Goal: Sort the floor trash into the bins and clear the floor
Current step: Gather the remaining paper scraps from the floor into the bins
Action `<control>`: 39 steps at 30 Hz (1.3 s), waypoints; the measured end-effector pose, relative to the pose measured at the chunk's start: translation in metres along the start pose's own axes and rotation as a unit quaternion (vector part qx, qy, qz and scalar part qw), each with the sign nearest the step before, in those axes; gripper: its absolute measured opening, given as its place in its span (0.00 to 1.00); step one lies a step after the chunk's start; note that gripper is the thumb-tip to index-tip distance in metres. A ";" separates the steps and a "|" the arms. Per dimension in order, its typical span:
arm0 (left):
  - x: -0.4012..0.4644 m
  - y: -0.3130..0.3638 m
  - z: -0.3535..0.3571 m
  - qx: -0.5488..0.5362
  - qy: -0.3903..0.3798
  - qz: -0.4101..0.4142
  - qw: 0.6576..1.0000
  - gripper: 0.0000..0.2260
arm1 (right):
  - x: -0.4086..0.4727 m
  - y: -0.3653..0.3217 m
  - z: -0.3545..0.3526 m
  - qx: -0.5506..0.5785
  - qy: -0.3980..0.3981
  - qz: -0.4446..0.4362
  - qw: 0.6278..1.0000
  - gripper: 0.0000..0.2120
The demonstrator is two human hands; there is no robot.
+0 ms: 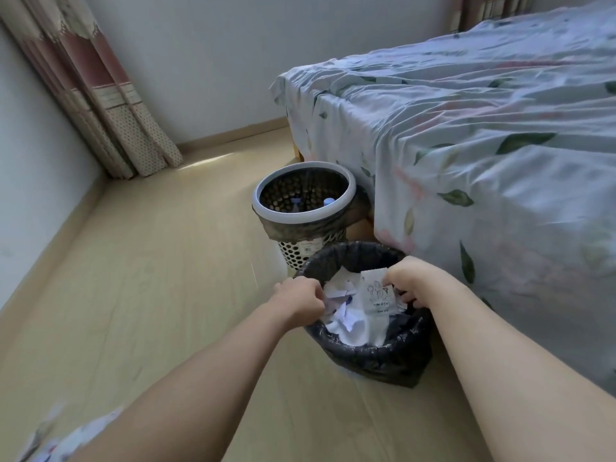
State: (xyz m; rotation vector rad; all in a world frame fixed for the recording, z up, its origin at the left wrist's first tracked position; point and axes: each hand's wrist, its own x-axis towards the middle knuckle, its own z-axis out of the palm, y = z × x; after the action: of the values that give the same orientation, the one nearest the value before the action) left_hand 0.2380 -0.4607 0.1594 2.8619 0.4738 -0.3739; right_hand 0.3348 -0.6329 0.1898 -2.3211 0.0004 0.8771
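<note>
A bin lined with a black bag [373, 355] stands on the floor beside the bed, filled with crumpled white paper [343, 323]. My right hand [408, 278] is over its far right rim, pinching a white printed paper packet [378, 293] that hangs upright into the bin. My left hand [298, 300] sits at the left rim with its fingers curled on crumpled paper. Behind it stands a perforated white bin with a grey rim [301, 216]; two plastic bottles with blue caps [328, 201] lie inside it.
The bed [483, 155], covered by a leaf-print sheet, fills the right side and reaches down beside both bins. A curtain [100, 105] hangs in the far left corner. Pale wooden floor [160, 278] stretches to the left of the bins.
</note>
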 end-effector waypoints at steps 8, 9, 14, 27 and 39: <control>-0.056 -0.115 -0.038 -0.086 0.118 -0.063 0.987 0.14 | -0.027 -0.084 0.071 -0.086 0.122 -0.215 0.965 0.07; -0.068 -0.142 -0.042 -0.099 0.109 -0.082 0.986 0.14 | -0.036 -0.104 0.097 -0.096 0.110 -0.258 0.955 0.09; -0.148 -0.294 -0.042 -0.140 0.060 -0.189 0.970 0.14 | -0.096 -0.182 0.261 -0.168 -0.024 -0.390 0.905 0.18; -0.325 -0.591 0.168 -0.334 0.054 -0.414 0.845 0.13 | -0.136 -0.206 0.579 -0.346 -0.216 -0.339 0.848 0.19; -0.277 -0.646 0.247 -0.120 0.257 -0.231 0.930 0.19 | -0.056 -0.253 0.696 -0.425 -0.149 -0.362 0.816 0.25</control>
State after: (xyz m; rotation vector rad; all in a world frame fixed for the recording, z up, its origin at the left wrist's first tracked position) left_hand -0.2886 -0.0048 -0.1053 2.5548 1.2035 0.3637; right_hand -0.0653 -0.0456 -0.0258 -2.5294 -1.5938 0.8989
